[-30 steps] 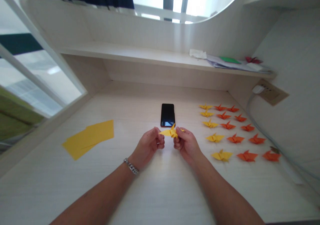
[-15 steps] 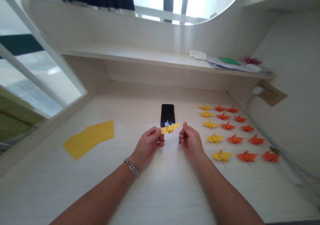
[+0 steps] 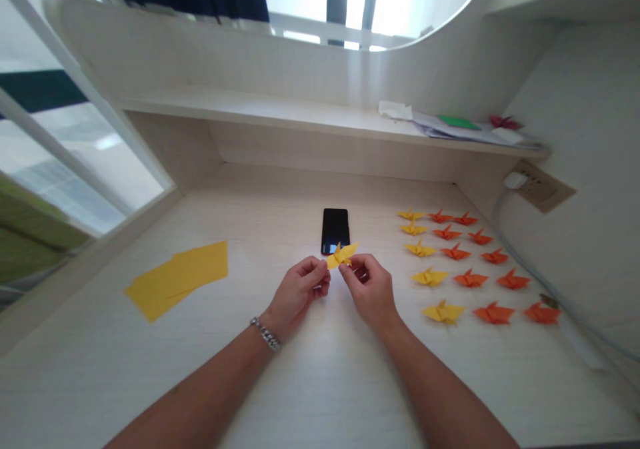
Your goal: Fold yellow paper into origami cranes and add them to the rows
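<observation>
Head view: a pale wood-grain worktop (image 3: 280, 396) carries a black phone (image 3: 335, 226), lying flat with its screen up. On the near side of the phone, the left hand (image 3: 301, 288) pinches the left wing tip of a yellow paper crane (image 3: 342, 256) between thumb and fingers. The right hand (image 3: 371, 288) grips the same crane from the other side, thumb and index finger against its body. The crane is raised above the worktop and overlaps the near end of the phone in view. A metal chain bracelet (image 3: 265, 334) encircles the left wrist.

Left of the phone, overlapping yellow paper sheets (image 3: 183, 274) lie flat. Right of the phone, finished cranes stand in three columns of five: yellow cranes (image 3: 430, 276) nearest the phone, then two columns of orange cranes (image 3: 471, 278).

Beyond the phone, a shelf (image 3: 265, 112) spans the back panel above the worktop. Its section to the right of the phone holds a stack of papers (image 3: 430, 127) and a green card (image 3: 459, 122). Farther right of the phone, a wall socket (image 3: 547, 188) accepts a white plug (image 3: 515, 180); its cable (image 3: 523, 254) runs down behind the orange cranes.
</observation>
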